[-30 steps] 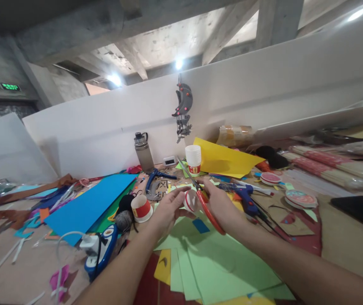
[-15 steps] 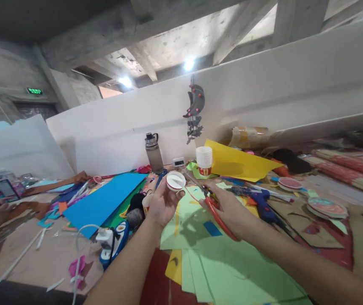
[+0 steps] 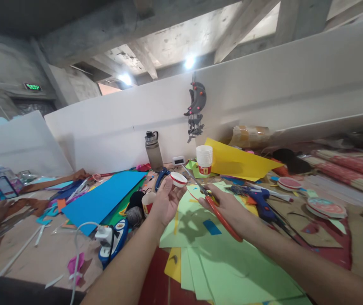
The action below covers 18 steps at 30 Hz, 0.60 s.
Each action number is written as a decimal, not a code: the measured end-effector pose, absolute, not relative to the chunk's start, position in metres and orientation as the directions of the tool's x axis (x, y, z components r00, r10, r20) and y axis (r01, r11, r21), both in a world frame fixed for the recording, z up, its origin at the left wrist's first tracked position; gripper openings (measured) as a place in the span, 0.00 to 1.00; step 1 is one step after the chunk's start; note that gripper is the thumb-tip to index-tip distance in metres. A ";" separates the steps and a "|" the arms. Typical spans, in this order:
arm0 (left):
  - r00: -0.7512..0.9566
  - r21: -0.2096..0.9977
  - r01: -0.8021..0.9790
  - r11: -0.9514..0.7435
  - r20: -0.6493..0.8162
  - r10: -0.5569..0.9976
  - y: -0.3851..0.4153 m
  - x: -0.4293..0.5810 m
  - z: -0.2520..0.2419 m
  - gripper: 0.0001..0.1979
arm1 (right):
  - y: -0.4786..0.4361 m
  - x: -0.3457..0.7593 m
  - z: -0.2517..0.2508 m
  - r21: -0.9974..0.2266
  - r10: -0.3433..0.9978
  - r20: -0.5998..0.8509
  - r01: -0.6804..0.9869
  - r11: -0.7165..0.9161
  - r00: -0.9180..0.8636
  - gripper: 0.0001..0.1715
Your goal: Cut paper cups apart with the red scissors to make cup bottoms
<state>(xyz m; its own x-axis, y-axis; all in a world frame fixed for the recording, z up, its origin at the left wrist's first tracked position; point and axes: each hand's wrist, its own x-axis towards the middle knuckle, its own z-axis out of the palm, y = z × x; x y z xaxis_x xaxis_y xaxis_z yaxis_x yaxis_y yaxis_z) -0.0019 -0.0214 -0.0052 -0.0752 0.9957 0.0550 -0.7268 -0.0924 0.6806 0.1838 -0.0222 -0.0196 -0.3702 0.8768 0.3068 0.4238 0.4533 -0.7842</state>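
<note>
We have one view, from a camera worn on the head. It looks forward and a little down across the table (image 3: pixel 42 258) toward the white wall (image 3: pixel 111 135), tipped so the ceiling (image 3: pixel 175 38) fills the top. The left hand (image 3: pixel 164 203), holding a cup piece (image 3: pixel 178 179), and the right hand (image 3: pixel 232 207), holding scissors (image 3: pixel 222 219), sit close to the lens at mid-frame; both forearms run off the bottom edge.

Left hand (image 3: pixel 165 202), right hand (image 3: pixel 229 208): closed grips.
</note>
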 end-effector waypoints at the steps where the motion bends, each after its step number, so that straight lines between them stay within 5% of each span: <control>1: -0.063 0.681 -0.726 -0.095 0.071 0.995 -0.022 -0.002 -0.006 0.10 | -0.022 0.184 -0.020 -0.783 0.876 0.310 0.424 0.456 -0.369 0.25; 7: 0.018 0.682 -0.720 -0.130 0.205 0.979 -0.023 -0.005 -0.007 0.18 | -0.025 0.183 -0.014 -0.775 0.884 0.316 0.443 0.450 -0.345 0.26; 18: -0.133 0.737 -0.607 -0.298 0.275 0.952 -0.027 0.000 -0.003 0.25 | -0.028 0.182 -0.016 -0.739 0.889 0.305 0.504 0.447 -0.342 0.30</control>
